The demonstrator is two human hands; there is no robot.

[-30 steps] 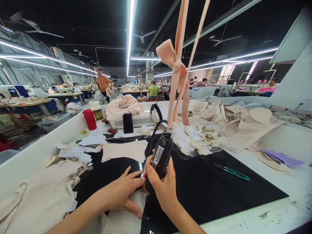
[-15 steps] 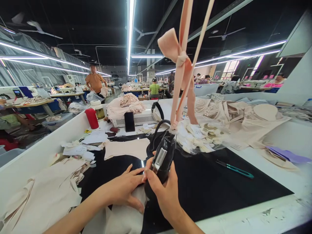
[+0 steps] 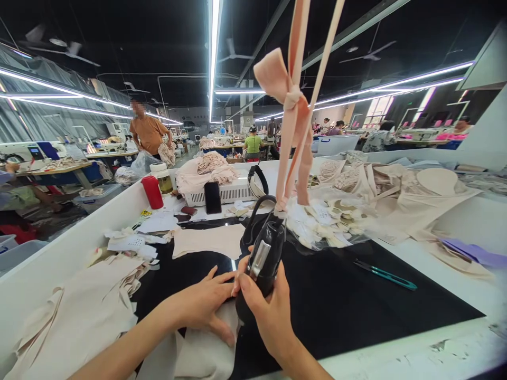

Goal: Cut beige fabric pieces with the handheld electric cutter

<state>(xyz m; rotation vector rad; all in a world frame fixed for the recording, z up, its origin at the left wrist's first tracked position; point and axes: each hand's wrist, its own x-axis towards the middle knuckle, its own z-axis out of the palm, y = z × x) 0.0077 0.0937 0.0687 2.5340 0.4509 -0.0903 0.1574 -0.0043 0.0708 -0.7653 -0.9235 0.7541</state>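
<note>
My right hand (image 3: 269, 311) is wrapped round a black handheld tool (image 3: 264, 253) with a silver plate, held upright on the black mat (image 3: 356, 301). A pink ribbon (image 3: 295, 116) tied in a bow runs from the tool's top up out of view. My left hand (image 3: 206, 306) lies flat, fingers spread, pressing a beige fabric piece (image 3: 202, 353) on the mat just left of the tool.
A beige fabric stack (image 3: 79, 311) lies at the left and another piece (image 3: 209, 240) behind my hands. Green scissors (image 3: 386, 274) rest on the mat at right. A bag of labels (image 3: 328, 221), a phone (image 3: 213, 197), a red bottle (image 3: 152, 191) and fabric heaps (image 3: 396, 190) stand farther back. A person in orange (image 3: 148, 134) walks at back left.
My hands and the tool have hardly moved. The view has shifted slightly, and the person in orange has come nearer at the back left.
</note>
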